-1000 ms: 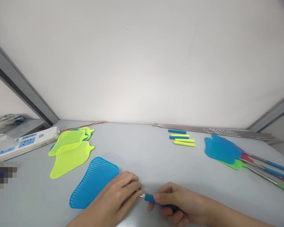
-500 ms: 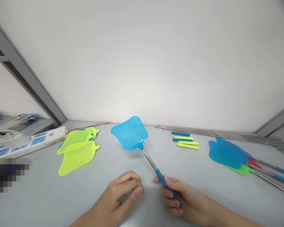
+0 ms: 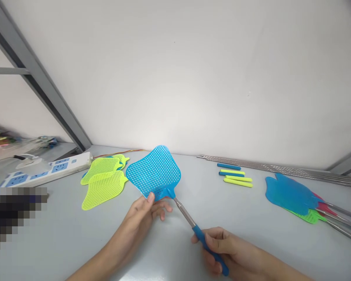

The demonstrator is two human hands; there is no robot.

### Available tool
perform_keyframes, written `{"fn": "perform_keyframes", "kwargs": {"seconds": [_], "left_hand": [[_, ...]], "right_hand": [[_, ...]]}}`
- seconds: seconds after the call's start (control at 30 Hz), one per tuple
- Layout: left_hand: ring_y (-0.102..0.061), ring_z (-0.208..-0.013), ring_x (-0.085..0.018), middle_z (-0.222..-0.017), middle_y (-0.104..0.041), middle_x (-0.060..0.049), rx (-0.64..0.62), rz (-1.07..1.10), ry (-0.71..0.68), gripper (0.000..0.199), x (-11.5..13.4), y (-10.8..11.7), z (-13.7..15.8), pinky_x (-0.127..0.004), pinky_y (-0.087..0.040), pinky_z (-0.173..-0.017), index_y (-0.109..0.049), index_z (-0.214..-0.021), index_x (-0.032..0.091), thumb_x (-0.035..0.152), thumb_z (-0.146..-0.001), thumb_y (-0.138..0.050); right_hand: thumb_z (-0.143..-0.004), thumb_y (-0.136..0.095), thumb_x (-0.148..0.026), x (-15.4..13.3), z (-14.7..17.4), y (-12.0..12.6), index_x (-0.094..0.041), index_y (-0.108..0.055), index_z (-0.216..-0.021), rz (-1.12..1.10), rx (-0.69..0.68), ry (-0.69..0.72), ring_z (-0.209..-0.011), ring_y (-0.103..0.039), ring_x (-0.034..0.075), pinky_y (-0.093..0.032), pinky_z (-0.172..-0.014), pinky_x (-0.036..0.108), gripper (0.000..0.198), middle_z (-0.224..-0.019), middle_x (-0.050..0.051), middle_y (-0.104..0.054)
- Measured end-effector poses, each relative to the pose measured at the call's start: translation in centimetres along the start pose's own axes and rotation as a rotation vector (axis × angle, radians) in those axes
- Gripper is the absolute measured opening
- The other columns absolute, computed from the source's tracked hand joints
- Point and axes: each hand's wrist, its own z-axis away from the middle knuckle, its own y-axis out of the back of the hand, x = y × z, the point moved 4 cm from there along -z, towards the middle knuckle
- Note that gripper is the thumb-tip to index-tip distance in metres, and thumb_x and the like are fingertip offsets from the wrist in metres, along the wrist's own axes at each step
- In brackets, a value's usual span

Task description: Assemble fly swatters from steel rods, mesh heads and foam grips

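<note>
A blue fly swatter with a perforated head, a short silver telescopic rod and a blue grip is held above the table. My right hand is closed round its blue grip. At the lower edge of the head is my left hand, its thumb on the near face and its other fingers beneath, partly hidden. Loose yellow swatter heads lie to the left, overlapping, with a bit of blue under them. Blue and yellow grip sleeves lie in a small group to the right of the held swatter.
Several swatters with rods, blue, red and green, are piled at the right. Thin metal rods run along the wall. A white power strip with plugs sits at the left, near a pixelated dark patch. A grey frame post rises behind it.
My left hand has moved up from the table to the swatter's head and taken its lower edge. The head has come slightly left and nearer. The camera view has shifted a little.
</note>
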Motion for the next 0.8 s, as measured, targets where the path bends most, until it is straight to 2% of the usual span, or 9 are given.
{"fn": "perform_keyframes", "kwargs": {"seconds": [0.17,0.27,0.43,0.63,0.8], "left_hand": [[-0.052,-0.073,-0.015,-0.080,-0.058,-0.004,0.089,0.079,-0.073,0.024,0.4,0.5,-0.2,-0.028,-0.039,-0.071,-0.055,-0.079,0.015,0.033,-0.080,-0.039],[-0.053,-0.082,-0.017,-0.089,-0.059,-0.004,0.085,0.097,-0.067,0.023,0.1,0.2,-0.4,-0.027,-0.040,-0.073,-0.056,-0.086,0.016,0.032,-0.080,-0.041],[-0.048,-0.099,-0.021,-0.104,-0.055,-0.008,0.057,0.117,-0.021,0.025,-0.4,-0.2,-0.3,-0.030,-0.040,-0.079,-0.054,-0.095,0.015,0.030,-0.079,-0.043],[-0.048,-0.100,-0.020,-0.110,-0.052,-0.005,0.037,0.165,-0.044,0.027,-0.9,-0.3,-0.2,-0.032,-0.041,-0.082,-0.047,-0.105,0.021,0.028,-0.081,-0.040],[-0.048,-0.100,-0.020,-0.110,-0.051,-0.004,0.045,0.159,-0.071,0.025,-1.2,-0.5,0.0,-0.033,-0.041,-0.083,-0.049,-0.102,0.020,0.028,-0.081,-0.039]], "right_hand": [[-0.074,-0.049,-0.031,-0.1,0.2,-0.3,-0.012,-0.055,-0.090,0.051,-0.007,-0.022,-0.043,-0.037,0.004,-0.023,-0.045,0.021,0.026,-0.053,-0.001,-0.044],[-0.076,-0.047,-0.029,0.0,0.3,-0.3,-0.012,-0.055,-0.090,-0.005,-0.020,-0.042,-0.041,-0.030,0.003,-0.018,-0.043,0.020,0.023,-0.052,-0.003,-0.039],[-0.077,-0.045,-0.030,0.4,0.4,-0.1,-0.014,-0.054,-0.088,-0.071,-0.030,-0.110,-0.040,-0.026,0.002,-0.015,-0.042,0.020,0.022,-0.052,-0.004,-0.033],[-0.077,-0.045,-0.029,0.7,0.6,0.6,-0.014,-0.055,-0.085,-0.149,-0.040,-0.153,-0.038,-0.021,0.002,-0.013,-0.040,0.018,0.020,-0.050,-0.005,-0.030],[-0.079,-0.041,-0.025,0.8,0.6,0.8,-0.013,-0.056,-0.083,-0.183,-0.065,-0.151,-0.038,-0.020,0.001,-0.012,-0.039,0.017,0.020,-0.049,-0.004,-0.029]]}}
